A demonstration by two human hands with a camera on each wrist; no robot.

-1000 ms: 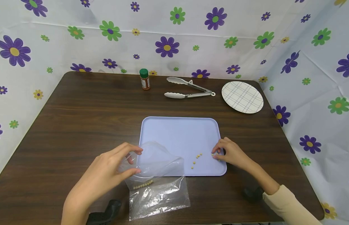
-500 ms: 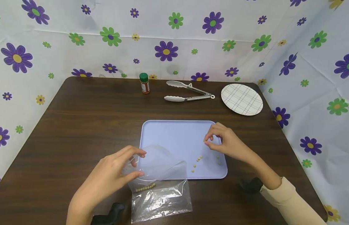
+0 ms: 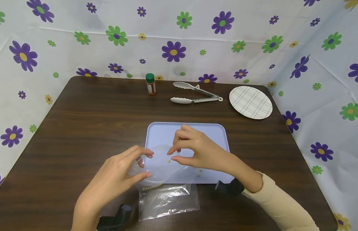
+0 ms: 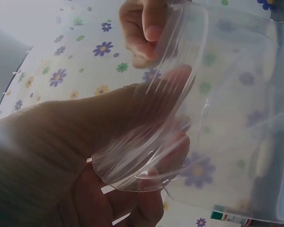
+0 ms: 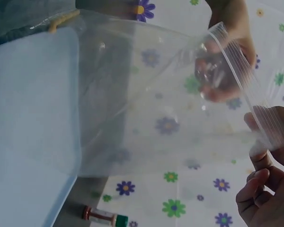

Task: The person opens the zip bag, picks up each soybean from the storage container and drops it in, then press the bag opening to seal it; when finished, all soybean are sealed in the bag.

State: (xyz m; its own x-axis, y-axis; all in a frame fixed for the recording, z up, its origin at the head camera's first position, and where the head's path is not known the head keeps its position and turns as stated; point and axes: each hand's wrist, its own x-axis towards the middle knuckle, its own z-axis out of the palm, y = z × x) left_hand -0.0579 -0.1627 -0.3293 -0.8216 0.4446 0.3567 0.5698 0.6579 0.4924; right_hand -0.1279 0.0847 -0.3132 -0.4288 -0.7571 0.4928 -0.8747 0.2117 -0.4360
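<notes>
My left hand (image 3: 118,170) holds a clear zip bag (image 3: 168,203) by its mouth, fingers and thumb spread wide. Through the plastic, some of its fingers (image 4: 175,151) show in the left wrist view. A row of small pale-yellow round pieces (image 3: 151,187) lies along a fold of the bag. Over the mouth hovers my right hand (image 3: 203,152), thumb and index fingertip parted. Just under those fingertips is one loose yellow piece (image 3: 168,161). A lavender tray (image 3: 160,131) lies beneath, with more pieces (image 3: 199,175) on it; the right hand and arm hide part of it.
Behind the tray on the dark wood table (image 3: 95,128) stand a green-capped spice jar (image 3: 150,85), spread white-tipped tongs (image 3: 196,96) and a checked plate (image 3: 251,102). A flowered curtain (image 3: 121,51) closes off the back and right.
My right hand has lifted from the tray's right side and moved left to the bag's mouth. Its pinch has parted, and a yellow piece is below the fingertips. The left hand stays at the bag.
</notes>
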